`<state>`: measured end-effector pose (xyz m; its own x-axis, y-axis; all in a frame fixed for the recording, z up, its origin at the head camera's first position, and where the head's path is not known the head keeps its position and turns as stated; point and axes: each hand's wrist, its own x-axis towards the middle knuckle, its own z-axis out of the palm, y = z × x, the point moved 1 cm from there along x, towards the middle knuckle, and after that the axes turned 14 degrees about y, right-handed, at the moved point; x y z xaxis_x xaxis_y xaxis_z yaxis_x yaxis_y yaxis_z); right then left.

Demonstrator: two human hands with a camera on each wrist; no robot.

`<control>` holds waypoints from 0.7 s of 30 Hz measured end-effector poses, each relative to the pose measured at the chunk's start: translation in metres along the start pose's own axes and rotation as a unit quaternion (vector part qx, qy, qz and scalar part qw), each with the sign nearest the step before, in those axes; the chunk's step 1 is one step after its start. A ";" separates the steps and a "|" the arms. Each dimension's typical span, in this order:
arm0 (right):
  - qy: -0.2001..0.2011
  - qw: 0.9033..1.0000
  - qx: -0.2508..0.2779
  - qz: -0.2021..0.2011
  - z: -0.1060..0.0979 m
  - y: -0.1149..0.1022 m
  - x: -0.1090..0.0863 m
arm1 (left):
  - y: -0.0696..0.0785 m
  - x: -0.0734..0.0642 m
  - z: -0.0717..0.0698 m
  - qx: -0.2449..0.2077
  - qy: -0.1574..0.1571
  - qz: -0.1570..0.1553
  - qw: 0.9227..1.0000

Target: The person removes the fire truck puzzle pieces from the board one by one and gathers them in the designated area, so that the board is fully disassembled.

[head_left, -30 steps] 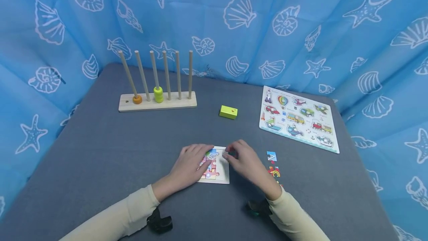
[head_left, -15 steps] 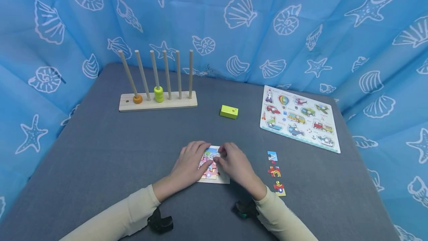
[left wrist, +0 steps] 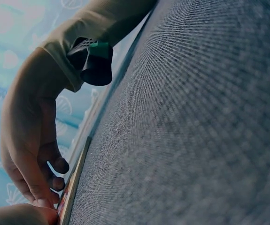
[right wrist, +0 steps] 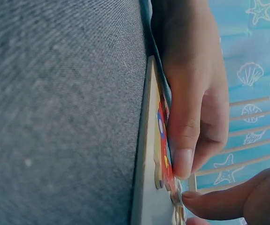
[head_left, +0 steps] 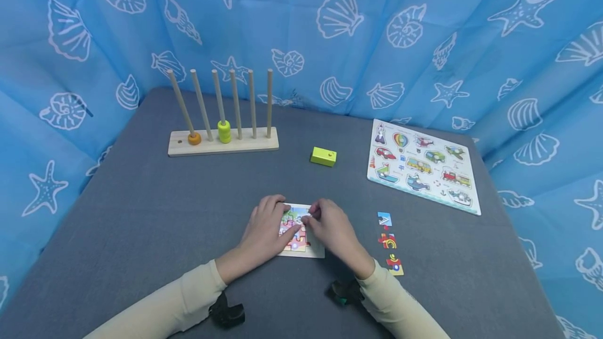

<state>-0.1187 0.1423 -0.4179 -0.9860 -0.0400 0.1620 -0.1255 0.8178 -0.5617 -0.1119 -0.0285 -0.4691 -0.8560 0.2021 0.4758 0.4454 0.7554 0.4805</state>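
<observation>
A small jigsaw puzzle tray (head_left: 316,251) lies on the table between both hands, its left and middle part filled with colourful pieces (head_left: 297,245). My left hand (head_left: 265,228) rests over the tray's left side, thumb on the pieces and fingers toward the far corner. With thumb and forefinger, my right hand (head_left: 335,230) pinches a puzzle piece at the tray's upper right, next to the joined pieces; the fingers mostly hide it. Close to the tray surface, the right wrist view shows my left thumb (right wrist: 183,161) and right thumb (right wrist: 210,205) almost meeting.
Right of the tray lie three loose puzzle pieces (head_left: 388,241) in a column. Farther back stand a lime-yellow block (head_left: 323,156), a wooden peg rack (head_left: 254,144) with a few rings, and a white vehicle puzzle board (head_left: 405,190). A shell-patterned blue curtain (head_left: 301,25) hangs behind.
My right hand has moved left from the tray's right edge to the joined pieces and now stays there. My left fingers have shifted slightly back, showing more of the picture.
</observation>
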 end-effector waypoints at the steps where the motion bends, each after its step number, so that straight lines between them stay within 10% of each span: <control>1: -0.002 1.000 0.001 0.005 0.000 0.000 0.000 | 0.000 0.000 0.000 0.005 0.000 0.002 1.000; 21: -0.018 0.997 0.059 0.050 -0.002 0.001 0.006 | -0.001 0.002 -0.001 0.068 -0.004 0.047 0.997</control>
<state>-0.1247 0.1440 -0.4161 -0.9972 0.0153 0.0727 -0.0371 0.7454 -0.6656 -0.1138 -0.0298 -0.4682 -0.8147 0.2800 0.5078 0.4841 0.8105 0.3297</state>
